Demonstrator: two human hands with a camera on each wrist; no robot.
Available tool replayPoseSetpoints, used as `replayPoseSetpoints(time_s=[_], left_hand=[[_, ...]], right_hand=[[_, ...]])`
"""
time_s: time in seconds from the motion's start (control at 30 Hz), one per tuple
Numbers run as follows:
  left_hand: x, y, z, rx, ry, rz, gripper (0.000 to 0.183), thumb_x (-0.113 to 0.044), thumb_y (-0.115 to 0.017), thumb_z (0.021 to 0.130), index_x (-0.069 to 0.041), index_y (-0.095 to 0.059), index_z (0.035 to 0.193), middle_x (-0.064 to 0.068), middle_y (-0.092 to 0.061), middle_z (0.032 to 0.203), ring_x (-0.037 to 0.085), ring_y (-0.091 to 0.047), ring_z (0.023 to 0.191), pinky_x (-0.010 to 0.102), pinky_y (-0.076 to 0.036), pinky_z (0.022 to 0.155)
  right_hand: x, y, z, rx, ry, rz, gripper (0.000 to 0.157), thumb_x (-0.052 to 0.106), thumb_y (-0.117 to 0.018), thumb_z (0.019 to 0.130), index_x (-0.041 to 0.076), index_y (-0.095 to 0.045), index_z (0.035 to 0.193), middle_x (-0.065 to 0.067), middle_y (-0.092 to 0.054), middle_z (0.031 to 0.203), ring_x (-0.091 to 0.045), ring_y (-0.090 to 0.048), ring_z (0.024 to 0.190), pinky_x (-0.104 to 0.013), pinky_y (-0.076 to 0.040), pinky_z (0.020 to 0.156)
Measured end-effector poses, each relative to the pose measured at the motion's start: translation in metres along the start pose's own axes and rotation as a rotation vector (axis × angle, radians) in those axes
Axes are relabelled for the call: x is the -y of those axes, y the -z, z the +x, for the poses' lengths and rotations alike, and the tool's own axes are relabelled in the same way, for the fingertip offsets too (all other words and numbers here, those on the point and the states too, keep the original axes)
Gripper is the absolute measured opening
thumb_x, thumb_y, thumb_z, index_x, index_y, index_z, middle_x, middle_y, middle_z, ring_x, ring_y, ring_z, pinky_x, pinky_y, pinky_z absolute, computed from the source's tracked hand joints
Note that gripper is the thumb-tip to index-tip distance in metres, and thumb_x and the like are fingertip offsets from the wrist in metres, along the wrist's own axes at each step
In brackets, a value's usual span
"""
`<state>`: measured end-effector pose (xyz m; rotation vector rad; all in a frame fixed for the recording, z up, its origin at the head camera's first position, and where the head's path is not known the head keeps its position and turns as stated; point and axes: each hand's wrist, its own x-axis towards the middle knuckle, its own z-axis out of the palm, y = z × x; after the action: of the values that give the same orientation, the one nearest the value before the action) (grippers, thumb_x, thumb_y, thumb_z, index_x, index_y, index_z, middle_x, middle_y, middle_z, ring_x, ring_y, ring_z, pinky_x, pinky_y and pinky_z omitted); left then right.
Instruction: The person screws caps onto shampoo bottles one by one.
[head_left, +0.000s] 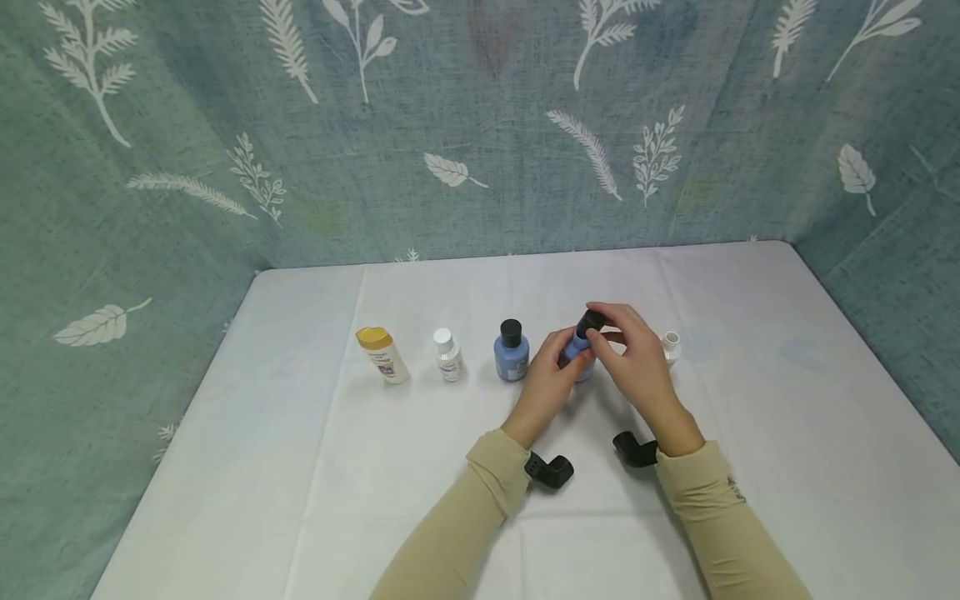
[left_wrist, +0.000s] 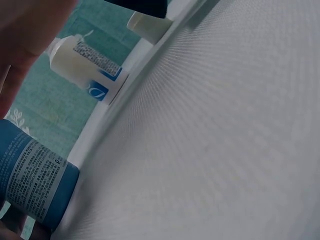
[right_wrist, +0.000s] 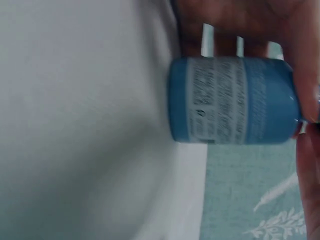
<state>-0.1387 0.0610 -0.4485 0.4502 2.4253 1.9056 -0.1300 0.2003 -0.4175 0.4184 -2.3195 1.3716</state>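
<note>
In the head view my left hand (head_left: 542, 382) grips a blue bottle (right_wrist: 225, 100) round its upper part. My right hand (head_left: 639, 360) pinches the black cap (head_left: 590, 322) at the bottle's top between thumb and fingers. Whether the cap sits fully on the neck is hidden by the fingers. The right wrist view has the bottle's base at the tablecloth and its printed label facing the camera. Just left of my left hand stands another blue bottle (head_left: 512, 354) with a black cap. Partly behind my right hand is a white bottle (head_left: 671, 344) with an uncovered mouth.
Farther left stand a small white bottle (head_left: 448, 357) with a white cap and a cream bottle (head_left: 386, 358) with a yellow cap. A white cloth covers the table (head_left: 420, 475). Behind it hangs a green leaf-patterned curtain (head_left: 495, 133). Each wrist carries a black camera.
</note>
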Motion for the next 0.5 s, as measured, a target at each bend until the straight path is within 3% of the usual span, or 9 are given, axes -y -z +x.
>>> replayPoseSetpoints(time_s=[0.1, 0.5], left_hand=[[0.015, -0.003, 0.006, 0.004, 0.001, 0.021, 0.036, -0.032, -0.058, 0.086, -0.023, -0.054, 0.121, -0.011, -0.051, 0.114, 0.003, -0.047, 0.105, 0.025, -0.038, 0.090], [0.016, -0.003, 0.005, 0.004, -0.028, 0.044, 0.037, -0.023, -0.057, 0.088, -0.019, -0.052, 0.124, -0.006, -0.050, 0.117, 0.005, -0.046, 0.108, 0.026, -0.039, 0.090]], right_hand=[[0.000, -0.004, -0.001, -0.001, 0.041, -0.009, 0.035, 0.012, -0.059, 0.086, 0.015, -0.055, 0.120, 0.001, -0.054, 0.114, -0.014, -0.052, 0.102, -0.026, -0.048, 0.078], [-0.004, -0.004, -0.002, 0.060, 0.138, -0.034, 0.033, 0.005, -0.059, 0.084, 0.009, -0.057, 0.117, -0.001, -0.055, 0.114, -0.015, -0.052, 0.103, -0.022, -0.047, 0.078]])
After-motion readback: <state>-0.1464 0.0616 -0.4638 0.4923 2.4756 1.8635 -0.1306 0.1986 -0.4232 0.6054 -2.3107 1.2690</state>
